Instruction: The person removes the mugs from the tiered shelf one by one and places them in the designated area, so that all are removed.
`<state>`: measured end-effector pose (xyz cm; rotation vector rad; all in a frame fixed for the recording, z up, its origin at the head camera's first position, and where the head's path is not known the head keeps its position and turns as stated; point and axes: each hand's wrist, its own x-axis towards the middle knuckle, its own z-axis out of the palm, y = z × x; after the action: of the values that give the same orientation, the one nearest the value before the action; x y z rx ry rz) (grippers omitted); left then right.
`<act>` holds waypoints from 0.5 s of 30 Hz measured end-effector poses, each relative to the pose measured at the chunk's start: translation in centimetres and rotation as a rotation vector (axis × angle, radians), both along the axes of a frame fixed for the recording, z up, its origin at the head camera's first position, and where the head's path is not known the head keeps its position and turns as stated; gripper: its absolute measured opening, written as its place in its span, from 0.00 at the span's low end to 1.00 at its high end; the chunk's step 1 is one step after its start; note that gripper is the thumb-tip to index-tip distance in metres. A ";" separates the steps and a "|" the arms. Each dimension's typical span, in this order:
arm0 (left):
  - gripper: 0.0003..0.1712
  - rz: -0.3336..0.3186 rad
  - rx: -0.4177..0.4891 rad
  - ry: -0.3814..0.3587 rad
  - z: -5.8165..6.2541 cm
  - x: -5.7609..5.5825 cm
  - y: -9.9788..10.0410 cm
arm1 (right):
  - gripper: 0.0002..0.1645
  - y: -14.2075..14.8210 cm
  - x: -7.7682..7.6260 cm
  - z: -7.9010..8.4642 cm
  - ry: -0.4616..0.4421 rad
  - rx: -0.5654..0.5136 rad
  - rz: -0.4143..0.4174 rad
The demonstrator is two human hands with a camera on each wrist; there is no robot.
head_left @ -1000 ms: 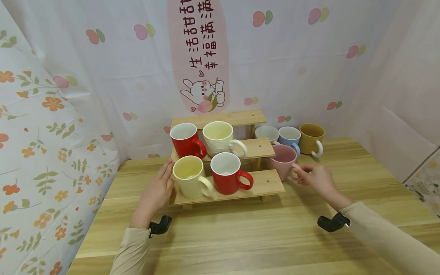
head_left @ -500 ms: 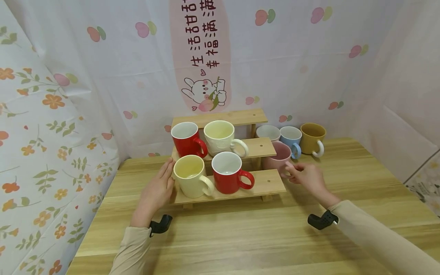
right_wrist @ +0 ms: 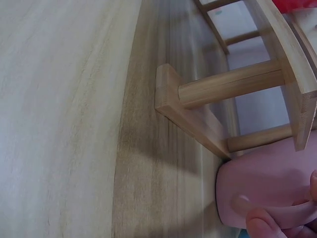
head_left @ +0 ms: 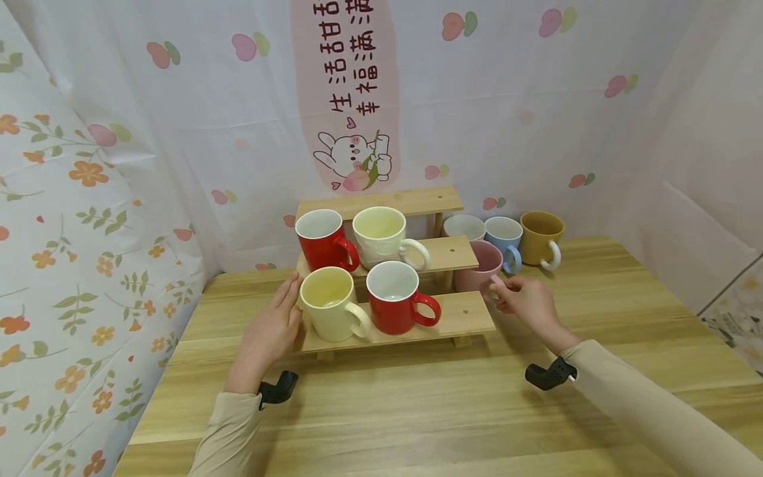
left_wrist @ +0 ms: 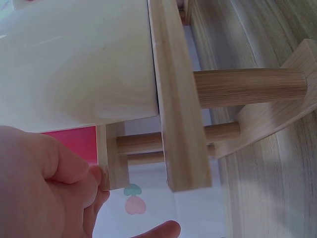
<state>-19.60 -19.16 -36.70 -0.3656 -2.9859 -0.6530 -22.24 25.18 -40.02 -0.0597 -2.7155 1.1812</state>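
My right hand pinches the handle of a pink mug at the right end of a three-tier wooden rack. The mug stands upright against the rack's legs in the right wrist view, its base by the tabletop. My left hand rests at the rack's left end, fingers reaching to the middle shelf's edge, thumb apart. Close beside it on the bottom shelf stand a yellow mug and a red mug. The middle shelf carries another red mug and an embossed cream mug.
Behind the pink mug, a pale mug, a blue mug and a mustard mug stand in a row on the wooden table. A printed cloth hangs close behind the rack.
My right hand has moved left with the pink mug, bringing it from beside the rack to partly behind the bottom shelf's right end. The left hand has stayed in place.
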 end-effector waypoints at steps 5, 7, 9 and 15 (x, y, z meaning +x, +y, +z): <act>0.31 0.001 0.005 -0.002 0.2 0.0 0.0 | 0.26 -0.1 -0.2 0.1 -0.022 -0.008 0.014; 0.31 -0.001 0.005 0.003 0.3 0.0 0.0 | 0.26 -0.1 -0.3 0.3 -0.036 -0.016 0.026; 0.31 0.000 0.002 0.005 0.2 0.0 0.0 | 0.26 -0.1 -0.3 0.5 -0.059 -0.029 0.038; 0.31 0.004 -0.001 -0.002 0.2 0.0 0.1 | 0.23 0.6 -0.4 1.1 -0.133 -0.003 0.091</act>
<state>-19.55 -19.09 -36.52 -0.3599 -2.9877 -0.6519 -22.63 25.75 -38.87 -0.0157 -2.8603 1.2478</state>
